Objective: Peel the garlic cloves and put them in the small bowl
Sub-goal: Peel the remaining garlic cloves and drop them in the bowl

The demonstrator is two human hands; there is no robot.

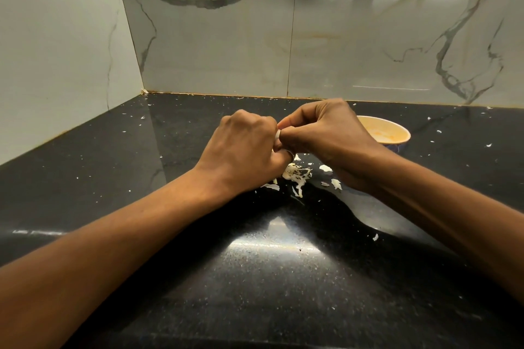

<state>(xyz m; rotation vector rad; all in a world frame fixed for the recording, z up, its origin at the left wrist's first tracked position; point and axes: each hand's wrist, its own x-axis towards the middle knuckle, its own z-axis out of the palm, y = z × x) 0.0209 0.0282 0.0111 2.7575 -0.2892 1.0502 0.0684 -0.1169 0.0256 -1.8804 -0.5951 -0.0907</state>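
Pinching a pale garlic clove between curled left hand and right hand, mid-peel; white papery skins at six o'clock; small round orange bowl at three o'clock, seemingly cloveless.

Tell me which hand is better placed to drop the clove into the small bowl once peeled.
Probably the right hand: the small bowl stands just behind it, on its side. The left hand, also pinching the clove, would have to cross over.
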